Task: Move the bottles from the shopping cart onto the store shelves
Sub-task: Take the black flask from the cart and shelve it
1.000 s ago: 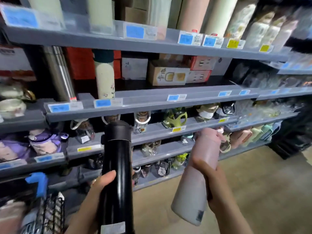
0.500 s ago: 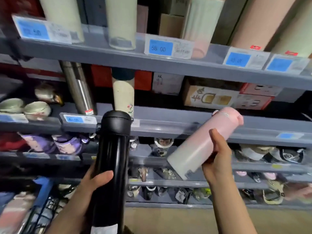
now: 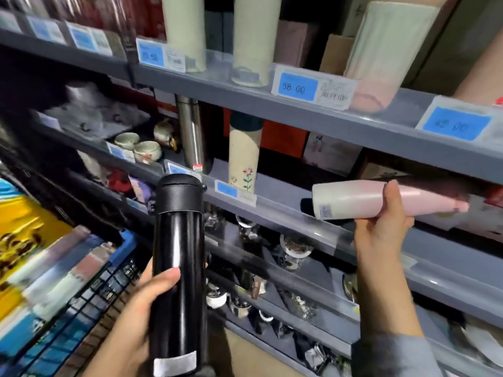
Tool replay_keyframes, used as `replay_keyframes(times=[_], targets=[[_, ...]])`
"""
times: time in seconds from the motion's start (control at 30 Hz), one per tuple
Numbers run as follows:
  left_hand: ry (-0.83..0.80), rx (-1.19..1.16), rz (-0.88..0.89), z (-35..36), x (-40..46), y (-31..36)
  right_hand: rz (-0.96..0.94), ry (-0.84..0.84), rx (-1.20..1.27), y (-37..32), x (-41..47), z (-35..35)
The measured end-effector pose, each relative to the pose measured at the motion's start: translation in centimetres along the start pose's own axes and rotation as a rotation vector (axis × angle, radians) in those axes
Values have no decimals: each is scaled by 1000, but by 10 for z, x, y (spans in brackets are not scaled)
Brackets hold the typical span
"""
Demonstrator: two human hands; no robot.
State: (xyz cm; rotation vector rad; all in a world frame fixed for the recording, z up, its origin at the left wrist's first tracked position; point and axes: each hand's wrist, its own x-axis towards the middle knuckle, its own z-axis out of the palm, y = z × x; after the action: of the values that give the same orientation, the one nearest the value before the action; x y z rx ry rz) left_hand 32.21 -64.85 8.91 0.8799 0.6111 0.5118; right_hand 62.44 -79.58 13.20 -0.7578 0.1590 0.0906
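Observation:
My left hand grips a tall black bottle upright, in front of the grey shelves. A pink and white bottle lies almost level in my right hand, base to the left and cap pointing right into the middle shelf. On that shelf stand a cream bottle with a flower print and a steel bottle. The black wire shopping cart is at the lower left with several pale bottles lying in it.
The top shelf carries tall cream and pink bottles behind blue price tags. Boxes stand at the back of the middle shelf. Small cups and glassware fill the lower shelves. A yellow package lies at the left edge.
My right hand has carried the pink bottle up and to the right, turning it from tilted to almost level at the middle shelf. The view has swung closer to the shelves; the black bottle stays upright.

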Motion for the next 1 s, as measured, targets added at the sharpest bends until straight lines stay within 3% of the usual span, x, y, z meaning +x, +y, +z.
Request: replay_keyframes(times=[0.23, 0.4, 0.7, 1.0], targets=[[-53, 18, -28, 28, 15, -7, -172, 142, -226, -17, 39, -4], [-109, 69, -103, 40, 32, -11, -208, 70, -512, -23, 51, -16], [-245, 158, -170, 53, 58, -14, -201, -89, -718, -32, 45, -25], [-181, 172, -163, 46, 63, -9, -258, -128, -983, -16, 27, -12]])
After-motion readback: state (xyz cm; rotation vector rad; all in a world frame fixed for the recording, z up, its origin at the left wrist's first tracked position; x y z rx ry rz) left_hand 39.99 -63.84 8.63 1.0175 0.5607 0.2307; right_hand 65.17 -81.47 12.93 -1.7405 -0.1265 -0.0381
